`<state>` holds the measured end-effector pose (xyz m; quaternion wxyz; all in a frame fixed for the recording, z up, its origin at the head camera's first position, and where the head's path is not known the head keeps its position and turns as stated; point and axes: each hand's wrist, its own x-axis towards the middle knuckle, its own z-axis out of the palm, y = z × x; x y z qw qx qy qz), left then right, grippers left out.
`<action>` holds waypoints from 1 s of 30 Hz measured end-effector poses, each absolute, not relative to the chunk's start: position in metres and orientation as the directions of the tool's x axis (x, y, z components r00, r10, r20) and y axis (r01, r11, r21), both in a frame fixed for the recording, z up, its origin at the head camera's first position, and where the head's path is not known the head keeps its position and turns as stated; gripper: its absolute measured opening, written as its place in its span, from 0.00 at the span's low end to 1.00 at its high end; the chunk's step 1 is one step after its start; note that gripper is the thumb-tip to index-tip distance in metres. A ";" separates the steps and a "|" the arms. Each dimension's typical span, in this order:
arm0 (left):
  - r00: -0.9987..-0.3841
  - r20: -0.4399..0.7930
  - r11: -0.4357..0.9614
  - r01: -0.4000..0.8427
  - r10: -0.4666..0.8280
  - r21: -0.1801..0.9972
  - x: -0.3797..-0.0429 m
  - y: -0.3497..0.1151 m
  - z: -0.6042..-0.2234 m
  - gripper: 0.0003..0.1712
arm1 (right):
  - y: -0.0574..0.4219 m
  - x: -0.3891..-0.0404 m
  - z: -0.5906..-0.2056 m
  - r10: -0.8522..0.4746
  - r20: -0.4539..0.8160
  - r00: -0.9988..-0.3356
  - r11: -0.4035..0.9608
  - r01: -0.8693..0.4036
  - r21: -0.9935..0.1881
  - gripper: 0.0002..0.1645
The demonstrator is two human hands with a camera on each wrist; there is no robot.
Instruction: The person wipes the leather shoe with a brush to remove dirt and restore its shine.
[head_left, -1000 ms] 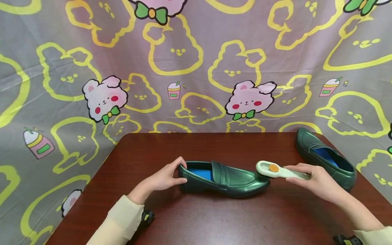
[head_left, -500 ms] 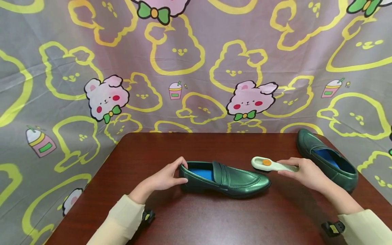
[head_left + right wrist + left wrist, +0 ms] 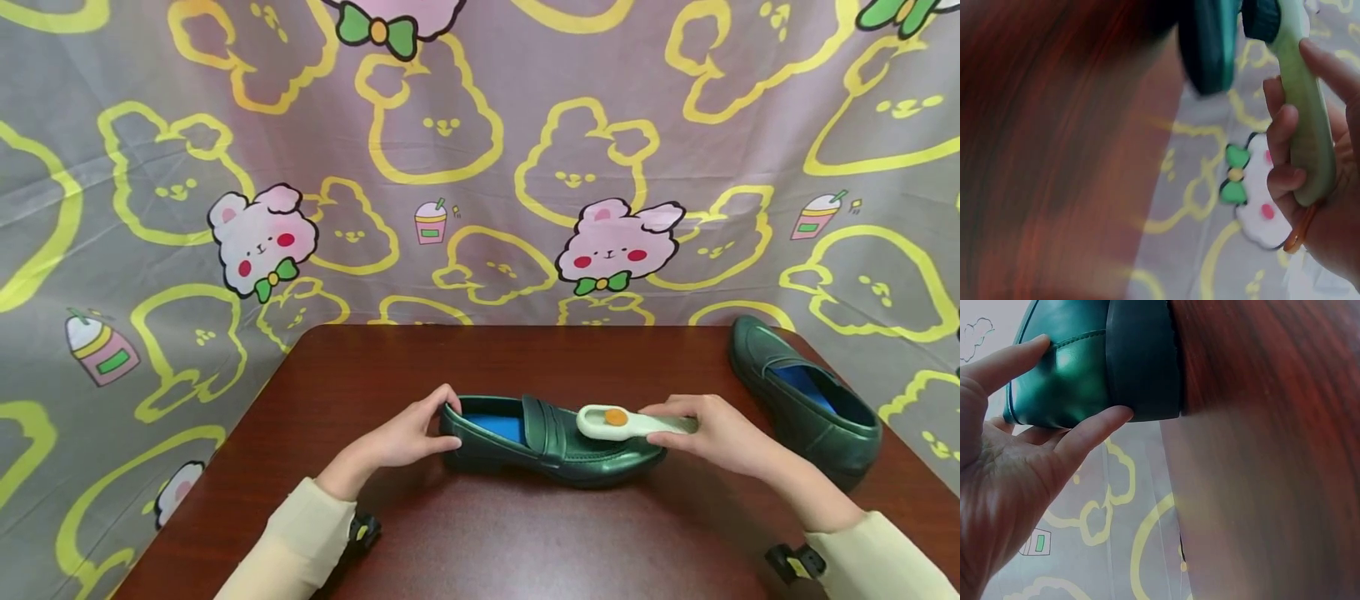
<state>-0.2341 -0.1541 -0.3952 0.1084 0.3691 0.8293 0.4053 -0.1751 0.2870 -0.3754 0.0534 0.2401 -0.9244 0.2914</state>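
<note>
A dark green loafer (image 3: 592, 454) with a blue insole lies on the table, its toe to the right. My left hand (image 3: 408, 429) grips its heel; in the left wrist view the thumb and fingers spread round the heel (image 3: 1079, 375). My right hand (image 3: 712, 429) holds a pale green brush (image 3: 603, 422) with an orange button, fingers curled round the handle (image 3: 1310, 131). The brush head is over the loafer's vamp, and its bristles are hidden in the head view. Dark bristles (image 3: 1261, 19) show beside the blurred toe in the right wrist view.
A second green loafer (image 3: 806, 396) sits at the table's right edge, beyond my right hand. The dark red-brown table (image 3: 390, 358) ends at a patterned grey curtain (image 3: 495, 308) behind and at both sides.
The brush first lifted off the toe, moving left, then came down further left over the loafer's vamp. My left hand has stayed at the heel.
</note>
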 end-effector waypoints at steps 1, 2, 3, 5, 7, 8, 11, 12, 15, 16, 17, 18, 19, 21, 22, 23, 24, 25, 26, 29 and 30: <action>-0.706 0.118 0.401 0.522 0.699 0.753 -0.234 -0.154 -0.395 0.22 | 0.290 -0.178 -0.377 -0.388 0.245 -0.888 0.732 -0.459 -0.503 0.20; -0.705 0.114 0.398 0.517 0.700 0.758 -0.234 -0.154 -0.395 0.22 | 0.294 -0.181 -0.379 -0.356 0.249 -0.901 0.753 -0.435 -0.494 0.19; -0.707 0.108 0.399 0.510 0.699 0.762 -0.234 -0.154 -0.395 0.22 | 0.298 -0.184 -0.381 -0.322 0.253 -0.912 0.776 -0.407 -0.482 0.19; -0.711 0.095 0.401 0.496 0.697 0.770 -0.234 -0.154 -0.395 0.22 | 0.304 -0.187 -0.384 -0.273 0.261 -0.926 0.806 -0.368 -0.463 0.19; -0.713 0.090 0.401 0.489 0.695 0.775 -0.233 -0.154 -0.395 0.22 | 0.304 -0.187 -0.384 -0.253 0.270 -0.929 0.815 -0.355 -0.459 0.19; -0.713 0.091 0.399 0.487 0.695 0.777 -0.233 -0.154 -0.394 0.23 | 0.302 -0.186 -0.383 -0.253 0.274 -0.928 0.811 -0.358 -0.463 0.19; -0.715 0.093 0.399 0.487 0.692 0.777 -0.234 -0.154 -0.394 0.23 | 0.287 -0.180 -0.378 -0.325 0.289 -0.901 0.741 -0.432 -0.513 0.19; -0.716 0.094 0.399 0.488 0.692 0.776 -0.234 -0.154 -0.394 0.23 | 0.281 -0.177 -0.376 -0.366 0.296 -0.882 0.705 -0.471 -0.531 0.19; -0.716 0.094 0.402 0.490 0.692 0.774 -0.234 -0.154 -0.394 0.23 | 0.266 -0.172 -0.371 -0.488 0.299 -0.820 0.605 -0.565 -0.562 0.19; -0.717 0.095 0.404 0.492 0.691 0.771 -0.234 -0.154 -0.393 0.23 | 0.263 -0.171 -0.370 -0.515 0.296 -0.805 0.584 -0.582 -0.566 0.19; -0.718 0.096 0.407 0.493 0.689 0.769 -0.234 -0.154 -0.393 0.23 | 0.260 -0.172 -0.369 -0.530 0.292 -0.796 0.574 -0.590 -0.567 0.19; -0.719 0.095 0.410 0.494 0.688 0.766 -0.234 -0.154 -0.393 0.23 | 0.259 -0.173 -0.368 -0.536 0.288 -0.794 0.573 -0.592 -0.567 0.20; -0.719 0.096 0.412 0.496 0.688 0.764 -0.234 -0.154 -0.393 0.23 | 0.260 -0.174 -0.369 -0.532 0.282 -0.799 0.577 -0.586 -0.569 0.20; -0.720 0.095 0.418 0.499 0.687 0.759 -0.234 -0.154 -0.393 0.23 | 0.264 -0.180 -0.372 -0.498 0.270 -0.824 0.606 -0.554 -0.571 0.20; -0.720 0.095 0.420 0.501 0.688 0.757 -0.234 -0.154 -0.393 0.23 | 0.267 -0.183 -0.374 -0.473 0.267 -0.839 0.627 -0.534 -0.567 0.20; -0.718 0.097 0.419 0.504 0.689 0.755 -0.234 -0.154 -0.393 0.23 | 0.270 -0.186 -0.377 -0.446 0.265 -0.855 0.650 -0.513 -0.561 0.20; -0.715 0.100 0.417 0.508 0.691 0.754 -0.233 -0.154 -0.393 0.23 | 0.274 -0.189 -0.379 -0.420 0.265 -0.868 0.674 -0.494 -0.549 0.20; -0.713 0.103 0.414 0.512 0.694 0.753 -0.233 -0.154 -0.394 0.22 | 0.278 -0.192 -0.381 -0.391 0.263 -0.882 0.697 -0.470 -0.541 0.21; -0.711 0.106 0.412 0.515 0.695 0.752 -0.233 -0.154 -0.394 0.22 | 0.282 -0.194 -0.383 -0.360 0.264 -0.895 0.726 -0.446 -0.523 0.21; -0.705 0.113 0.404 0.521 0.700 0.752 -0.233 -0.155 -0.394 0.22 | 0.288 -0.197 -0.386 -0.290 0.288 -0.913 0.786 -0.399 -0.473 0.20; -0.705 0.113 0.401 0.519 0.700 0.755 -0.233 -0.155 -0.394 0.22 | 0.288 -0.196 -0.386 -0.279 0.302 -0.911 0.790 -0.397 -0.468 0.20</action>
